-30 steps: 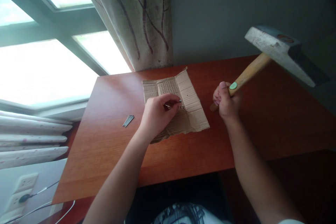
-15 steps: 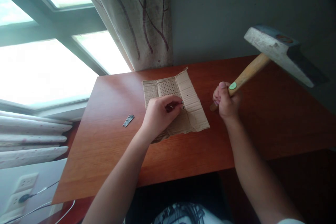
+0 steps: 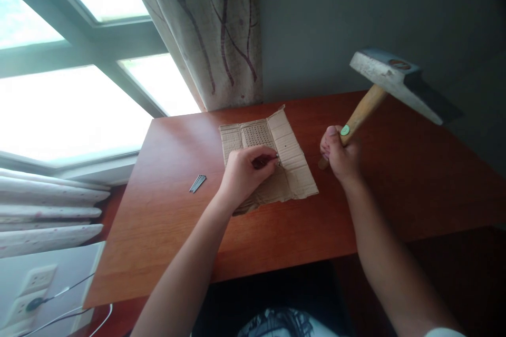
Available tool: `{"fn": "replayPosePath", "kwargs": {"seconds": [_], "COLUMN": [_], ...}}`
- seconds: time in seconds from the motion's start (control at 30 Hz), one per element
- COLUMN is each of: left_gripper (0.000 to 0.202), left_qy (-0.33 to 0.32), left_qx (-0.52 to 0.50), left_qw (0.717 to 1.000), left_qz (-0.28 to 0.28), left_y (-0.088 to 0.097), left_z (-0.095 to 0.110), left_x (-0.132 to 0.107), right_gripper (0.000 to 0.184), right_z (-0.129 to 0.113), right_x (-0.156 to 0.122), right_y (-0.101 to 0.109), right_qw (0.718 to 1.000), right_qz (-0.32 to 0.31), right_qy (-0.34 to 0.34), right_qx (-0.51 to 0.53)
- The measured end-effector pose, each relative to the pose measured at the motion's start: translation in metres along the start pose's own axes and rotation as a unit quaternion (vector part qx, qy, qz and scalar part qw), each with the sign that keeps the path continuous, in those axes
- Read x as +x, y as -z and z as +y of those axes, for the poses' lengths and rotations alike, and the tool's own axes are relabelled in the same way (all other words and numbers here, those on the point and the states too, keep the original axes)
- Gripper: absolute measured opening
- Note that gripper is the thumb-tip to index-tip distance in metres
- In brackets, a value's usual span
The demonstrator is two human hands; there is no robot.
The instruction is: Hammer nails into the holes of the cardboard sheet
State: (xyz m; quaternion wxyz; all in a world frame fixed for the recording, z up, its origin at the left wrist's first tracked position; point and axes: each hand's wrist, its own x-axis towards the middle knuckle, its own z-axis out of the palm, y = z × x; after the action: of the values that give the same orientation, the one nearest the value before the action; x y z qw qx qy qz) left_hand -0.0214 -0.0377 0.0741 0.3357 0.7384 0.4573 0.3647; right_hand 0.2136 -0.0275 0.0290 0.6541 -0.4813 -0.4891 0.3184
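Observation:
My right hand (image 3: 340, 151) is wrapped around the wooden handle of a hammer (image 3: 362, 111). The hammer's grey steel head is raised to the right, above the table, and a green round sticker marks the handle. My left hand (image 3: 253, 169) is closed in a pinch over a creased piece of cardboard (image 3: 302, 172). Between thumb and forefinger a small shiny tip shows, looking like a nail (image 3: 277, 156); the rest of it is hidden by the fingers. Rows of small holes (image 3: 256, 136) are punched in the cardboard behind my left hand.
A small bundle of nails (image 3: 197, 183) lies on the reddish wooden table (image 3: 158, 231), left of the cardboard. Window (image 3: 47, 116) and curtain (image 3: 221, 31) border the table's far left. Cables hang from a wall socket (image 3: 37, 280) at lower left.
The hammer head has come down a little and to the left in my right hand. My left hand keeps its pinch over the cardboard. The whole view has shifted slightly.

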Motion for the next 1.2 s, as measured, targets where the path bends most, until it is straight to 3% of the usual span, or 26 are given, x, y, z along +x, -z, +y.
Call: {"fn": "replayPosePath", "kwargs": {"seconds": [0.17,0.27,0.4,0.57,0.73,0.9,1.2], "left_gripper": [0.007,0.008,0.009,0.009,0.01,0.008,0.009], "left_qy": [-0.006,-0.009,-0.006,-0.004,-0.002,0.002,0.0], "left_qx": [-0.005,0.001,0.003,0.008,0.01,0.019,0.027], "left_qw": [1.0,1.0,1.0,1.0,1.0,1.0,1.0], "left_qz": [-0.002,-0.002,-0.006,0.001,0.0,-0.006,-0.001], "left_y": [0.0,-0.001,-0.001,-0.001,-0.001,0.0,0.0], "left_z": [0.001,0.0,0.001,0.0,-0.001,0.0,0.001], "left_x": [0.0,0.0,-0.001,-0.001,-0.001,0.0,0.0], "right_gripper": [0.047,0.039,0.038,0.044,0.042,0.042,0.042], "right_z": [-0.01,-0.031,-0.066,-0.102,-0.124,-0.129,-0.13], "right_x": [-0.008,-0.019,-0.03,-0.036,-0.039,-0.037,-0.036], "right_y": [0.017,0.034,0.054,0.064,0.065,0.063,0.057], "right_qw": [0.997,0.983,0.924,0.851,0.827,0.801,0.803], "right_qz": [-0.006,-0.073,-0.204,-0.282,-0.303,-0.328,-0.319], "right_qy": [-0.016,-0.047,-0.072,-0.013,0.0,-0.012,0.008], "right_qx": [-0.08,-0.164,-0.316,-0.442,-0.474,-0.501,-0.503]}}
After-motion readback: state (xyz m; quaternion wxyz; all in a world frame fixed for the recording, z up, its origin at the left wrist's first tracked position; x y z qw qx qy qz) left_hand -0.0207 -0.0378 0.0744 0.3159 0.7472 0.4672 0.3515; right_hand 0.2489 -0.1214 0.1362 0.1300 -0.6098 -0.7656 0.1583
